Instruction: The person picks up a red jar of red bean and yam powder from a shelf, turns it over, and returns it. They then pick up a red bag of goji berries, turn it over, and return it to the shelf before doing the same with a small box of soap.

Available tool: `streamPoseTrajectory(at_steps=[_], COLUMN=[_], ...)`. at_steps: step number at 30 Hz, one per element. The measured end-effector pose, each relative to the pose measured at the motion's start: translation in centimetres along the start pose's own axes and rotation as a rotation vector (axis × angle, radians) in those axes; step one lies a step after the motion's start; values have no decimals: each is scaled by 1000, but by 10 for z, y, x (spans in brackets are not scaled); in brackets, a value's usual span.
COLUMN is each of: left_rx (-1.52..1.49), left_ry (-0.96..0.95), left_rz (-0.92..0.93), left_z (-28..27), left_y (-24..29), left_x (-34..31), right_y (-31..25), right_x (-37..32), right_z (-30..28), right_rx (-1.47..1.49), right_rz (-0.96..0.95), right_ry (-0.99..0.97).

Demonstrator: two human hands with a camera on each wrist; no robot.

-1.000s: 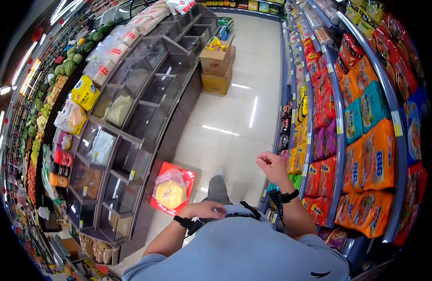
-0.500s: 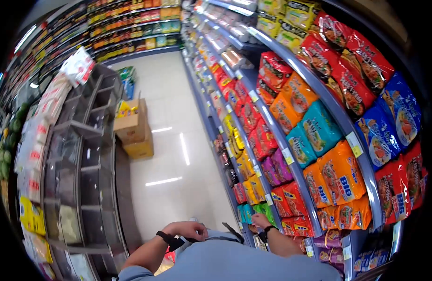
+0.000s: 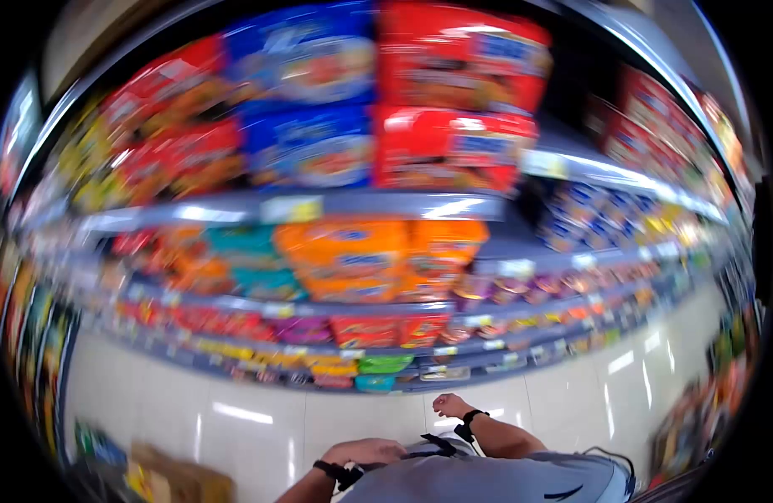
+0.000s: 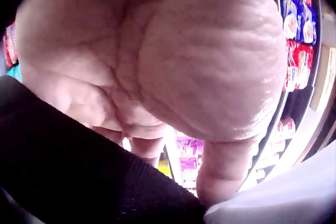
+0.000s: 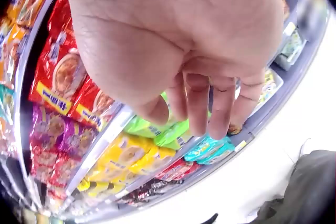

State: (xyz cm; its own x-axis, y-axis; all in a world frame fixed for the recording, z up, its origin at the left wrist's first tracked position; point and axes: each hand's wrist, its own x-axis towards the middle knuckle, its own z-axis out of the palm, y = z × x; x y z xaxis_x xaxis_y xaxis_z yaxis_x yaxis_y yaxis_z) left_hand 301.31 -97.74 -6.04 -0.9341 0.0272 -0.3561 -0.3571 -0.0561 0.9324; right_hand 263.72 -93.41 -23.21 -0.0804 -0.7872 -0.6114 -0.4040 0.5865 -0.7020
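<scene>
In the head view my left hand (image 3: 370,451) is in front of the waist, close to the grey-blue shirt (image 3: 420,474). The left wrist view shows its palm large, with nothing held. My right hand (image 3: 451,406) hangs ahead of the body, over the pale floor. Its fingers are loosely bent in the right wrist view and hold nothing. Beyond them in that view appear green packets (image 5: 176,132), yellow packets (image 5: 131,153) and turquoise packets (image 5: 209,149) on the lower shelves.
A long shelf unit curves across the head view, blurred. Blue packs (image 3: 307,147) and large red packs (image 3: 453,151) fill the upper level, with orange packs (image 3: 344,256) below. Cardboard boxes (image 3: 181,478) stand at the lower left. Pale tiled floor (image 3: 546,402) lies before the shelves.
The head view has swung right, from the aisle with clear bins to facing the packet shelves. The bins have left view, and the boxes now appear lower left. Both hands stay without anything held.
</scene>
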Motion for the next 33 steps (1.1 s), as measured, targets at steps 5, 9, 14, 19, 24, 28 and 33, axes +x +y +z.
streamPoseTrajectory(at_steps=[5, 9, 14, 19, 24, 28, 33], left_rx=[113, 218, 357, 482, 591, 622, 645], left_ry=[-264, -397, -547, -779, -1008, -1138, -1315], left_rz=[-119, -240, -239, -252, -323, -328, -340], left_z=[-4, 13, 46, 97, 152, 198, 231], left_y=[71, 141, 176, 231, 254, 274, 266], left_x=[103, 196, 328, 448, 549, 616, 717], right_y=[116, 204, 314, 371, 409, 431, 494], right_x=[-60, -114, -171, -238, -279, -298, -341], right_z=[-70, -115, -162, -218, -232, -217, -200], right_rx=[159, 300, 339, 772, 966, 1140, 1046], right_rz=[190, 381, 462, 407, 366, 425, 537], right_ry=[227, 304, 346, 680, 1020, 1002, 938])
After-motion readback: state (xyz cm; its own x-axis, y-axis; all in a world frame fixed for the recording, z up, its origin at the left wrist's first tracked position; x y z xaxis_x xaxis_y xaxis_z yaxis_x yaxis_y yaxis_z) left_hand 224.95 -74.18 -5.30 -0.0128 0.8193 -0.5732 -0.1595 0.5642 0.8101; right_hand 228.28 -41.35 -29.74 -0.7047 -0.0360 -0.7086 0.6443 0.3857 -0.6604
